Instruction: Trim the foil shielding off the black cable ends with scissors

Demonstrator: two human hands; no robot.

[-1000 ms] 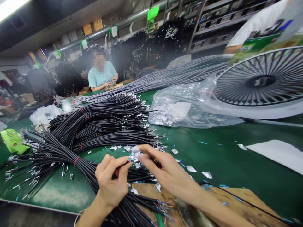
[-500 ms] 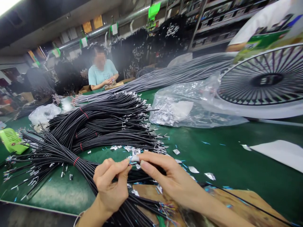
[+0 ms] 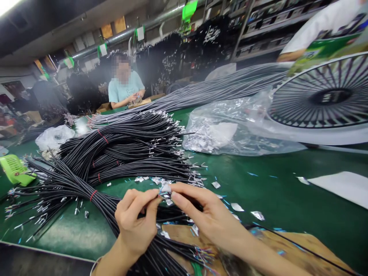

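In the middle of the head view, my left hand (image 3: 135,218) pinches thin wires at a cable end, a blue wire (image 3: 161,190) among them. My right hand (image 3: 205,211) closes thumb and forefinger on the same cable end, where a small silver foil piece (image 3: 166,188) shows between the two hands. The rest of that cable is largely hidden by my fingers. Below both hands lies a bundle of black cables (image 3: 106,209), tied with a red band, with coloured wire ends (image 3: 204,255) fanning out on a brown board (image 3: 299,245).
Stacked black cable bundles (image 3: 138,151) lie beyond my hands. A clear plastic bag (image 3: 244,130) of foil pieces and a fan (image 3: 322,96) stand on the green table (image 3: 238,172). Foil scraps (image 3: 257,215) are scattered about. A person (image 3: 126,86) sits across; another person's arm (image 3: 313,30) is far right.
My fingers have shifted slightly at the cable end, and the blue wire shows a little more beside the foil. The view has turned slightly; both hands keep their pinch.
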